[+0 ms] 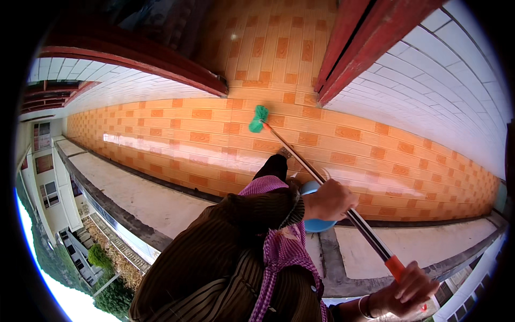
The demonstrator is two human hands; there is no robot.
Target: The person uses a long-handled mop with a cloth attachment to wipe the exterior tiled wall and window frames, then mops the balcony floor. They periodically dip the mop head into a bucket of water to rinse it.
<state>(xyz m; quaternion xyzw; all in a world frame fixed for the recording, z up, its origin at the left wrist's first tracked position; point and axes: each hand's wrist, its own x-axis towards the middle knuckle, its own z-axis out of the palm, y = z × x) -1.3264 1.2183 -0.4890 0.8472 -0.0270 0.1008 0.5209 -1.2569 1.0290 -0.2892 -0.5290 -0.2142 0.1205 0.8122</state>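
A mop with a green head (258,119) reaches across the tiled floor, its head resting near the doorway. My left hand (330,199) is wrapped round the middle of the metal mop pole (300,159). Lower down, my right hand (413,290), with a bracelet at the wrist, closes round the pole's orange end grip (395,267). A light blue bucket or basin (319,225) stands beneath my left hand, partly hidden by hand and sleeve; its contents cannot be seen. My dark shoe (285,153) shows on the floor beside the pole.
Red door frame posts (343,59) flank an opening onto more wood-patterned tile. White tiled walls (429,75) run along the corridor. Behind me is a low pale ledge (134,190), with buildings and greenery far below. Glossy light streaks lie on the floor (177,150).
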